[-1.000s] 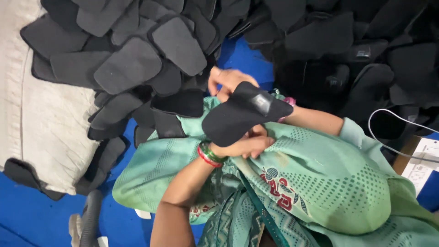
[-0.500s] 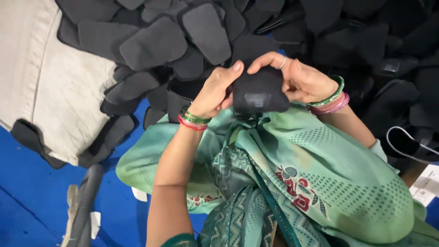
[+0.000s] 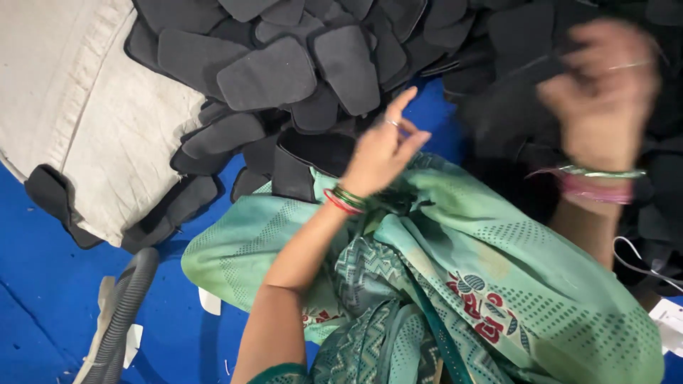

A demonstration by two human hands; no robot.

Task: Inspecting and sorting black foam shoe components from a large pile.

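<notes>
Above my green cloth (image 3: 455,284): left hand (image 3: 380,153) open, empty, beside dark foam pads (image 3: 267,71). Right hand (image 3: 597,99) blurred over the pile; I cannot tell its grip

Two hands show, the left hand (image 3: 380,153) and the right hand (image 3: 596,92); dark foam pads (image 3: 267,71) lie in a heap, too many and too overlapped to count, well over twenty; one cream cloth (image 3: 67,121); one grey ribbed hose (image 3: 124,306); one green patterned garment (image 3: 498,277); one white cable (image 3: 640,263).
</notes>
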